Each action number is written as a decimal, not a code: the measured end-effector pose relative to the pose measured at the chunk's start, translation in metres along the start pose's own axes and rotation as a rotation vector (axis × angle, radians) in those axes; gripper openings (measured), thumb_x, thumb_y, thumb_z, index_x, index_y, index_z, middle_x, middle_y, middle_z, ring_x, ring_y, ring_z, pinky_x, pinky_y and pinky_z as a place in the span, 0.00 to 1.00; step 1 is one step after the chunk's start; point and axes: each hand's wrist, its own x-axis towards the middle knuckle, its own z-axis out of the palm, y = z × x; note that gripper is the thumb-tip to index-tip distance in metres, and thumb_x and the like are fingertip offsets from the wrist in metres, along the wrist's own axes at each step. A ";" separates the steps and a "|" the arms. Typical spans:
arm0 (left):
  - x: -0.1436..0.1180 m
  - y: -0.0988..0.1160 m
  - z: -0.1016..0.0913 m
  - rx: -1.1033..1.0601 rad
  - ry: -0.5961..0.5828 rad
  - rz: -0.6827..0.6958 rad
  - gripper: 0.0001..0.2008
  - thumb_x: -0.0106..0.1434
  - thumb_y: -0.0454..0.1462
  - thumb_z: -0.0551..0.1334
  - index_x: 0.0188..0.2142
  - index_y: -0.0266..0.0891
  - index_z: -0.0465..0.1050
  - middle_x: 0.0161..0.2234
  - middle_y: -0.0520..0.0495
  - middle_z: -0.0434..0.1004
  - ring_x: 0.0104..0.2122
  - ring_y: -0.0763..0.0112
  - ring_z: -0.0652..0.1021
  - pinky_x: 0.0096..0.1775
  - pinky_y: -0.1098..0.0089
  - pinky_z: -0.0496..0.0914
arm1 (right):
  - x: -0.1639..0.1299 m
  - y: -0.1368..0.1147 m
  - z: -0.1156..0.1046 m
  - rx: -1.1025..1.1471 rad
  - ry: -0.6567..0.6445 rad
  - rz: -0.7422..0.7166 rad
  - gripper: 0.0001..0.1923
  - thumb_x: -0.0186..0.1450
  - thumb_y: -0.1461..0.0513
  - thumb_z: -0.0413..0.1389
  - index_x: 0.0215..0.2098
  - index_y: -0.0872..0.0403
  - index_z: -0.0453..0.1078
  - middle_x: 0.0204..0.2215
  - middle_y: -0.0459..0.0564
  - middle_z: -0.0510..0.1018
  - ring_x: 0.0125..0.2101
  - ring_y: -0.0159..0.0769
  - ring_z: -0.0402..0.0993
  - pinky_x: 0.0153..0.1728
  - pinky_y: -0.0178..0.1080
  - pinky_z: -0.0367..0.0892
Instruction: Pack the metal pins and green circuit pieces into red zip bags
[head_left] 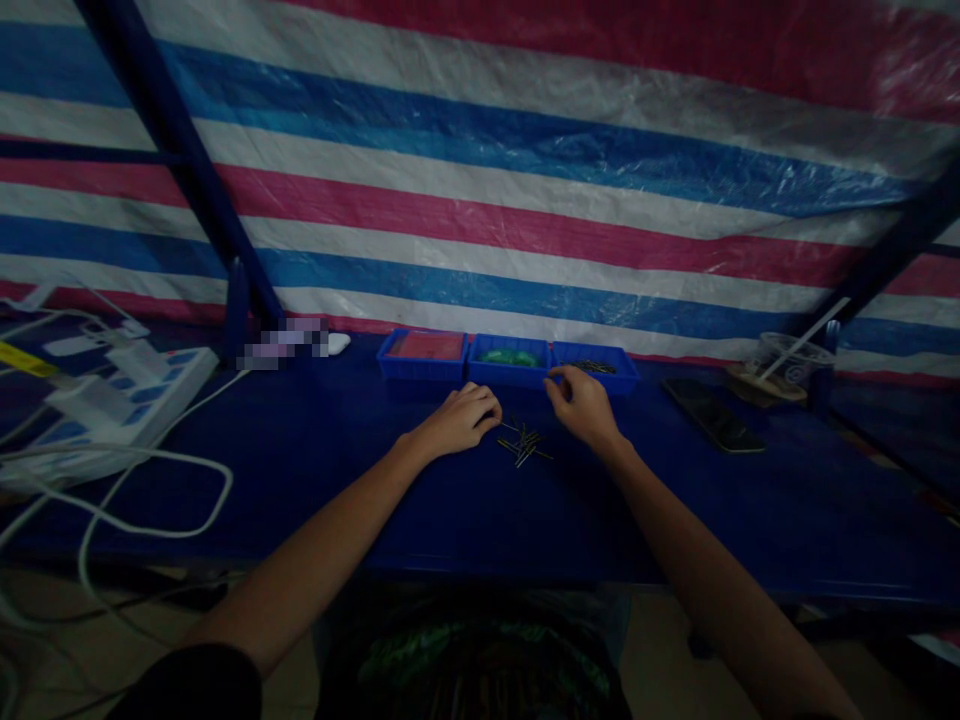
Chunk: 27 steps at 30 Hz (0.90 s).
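Both my hands rest on a dark blue table [420, 500] in dim light. My left hand [461, 418] is curled, fingers closed, its fingertips at the left edge of a small pile of thin dark metal pins [523, 446]. My right hand [581, 405] is just right of the pile, its fingers bent and pinched together near the front wall of a blue tray. Whether either hand holds a pin is too dark to tell. Behind the hands stand three blue trays: one with red contents [424, 352], one with green contents [510, 356], one with dark pins [596, 366].
A white power strip with plugs and looping white cables [112, 400] lies at the left. A black phone [712, 415] lies at the right, with a clear plastic cup and straw [791, 362] behind it. A striped red, white and blue tarp hangs behind the table, framed by blue metal posts.
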 end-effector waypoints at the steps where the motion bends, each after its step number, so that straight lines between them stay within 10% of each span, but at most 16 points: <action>1: 0.000 -0.001 0.000 -0.002 0.020 -0.010 0.07 0.64 0.37 0.54 0.33 0.39 0.68 0.36 0.48 0.69 0.39 0.65 0.67 0.40 0.65 0.61 | -0.002 -0.008 0.002 0.030 -0.055 -0.067 0.12 0.63 0.57 0.50 0.39 0.55 0.68 0.26 0.48 0.72 0.27 0.34 0.68 0.31 0.35 0.61; 6: 0.002 -0.003 0.000 -0.040 0.114 -0.052 0.10 0.65 0.37 0.50 0.31 0.38 0.67 0.32 0.47 0.70 0.35 0.66 0.67 0.41 0.64 0.62 | -0.010 -0.034 0.013 0.044 -0.268 -0.334 0.09 0.62 0.57 0.52 0.38 0.53 0.69 0.30 0.49 0.72 0.32 0.34 0.68 0.35 0.36 0.62; 18: 0.000 0.008 -0.006 -0.180 0.231 -0.078 0.07 0.64 0.38 0.52 0.34 0.40 0.67 0.31 0.50 0.71 0.34 0.69 0.70 0.37 0.68 0.63 | -0.011 -0.038 0.012 -0.004 -0.220 -0.265 0.10 0.67 0.62 0.44 0.34 0.55 0.67 0.31 0.51 0.74 0.33 0.34 0.69 0.36 0.36 0.62; 27: -0.004 -0.001 -0.015 -0.244 -0.026 -0.077 0.10 0.62 0.41 0.55 0.36 0.39 0.70 0.31 0.49 0.73 0.30 0.71 0.72 0.35 0.70 0.65 | 0.000 -0.025 0.000 -0.084 0.112 -0.188 0.14 0.66 0.59 0.44 0.33 0.54 0.69 0.28 0.52 0.75 0.31 0.35 0.71 0.35 0.36 0.62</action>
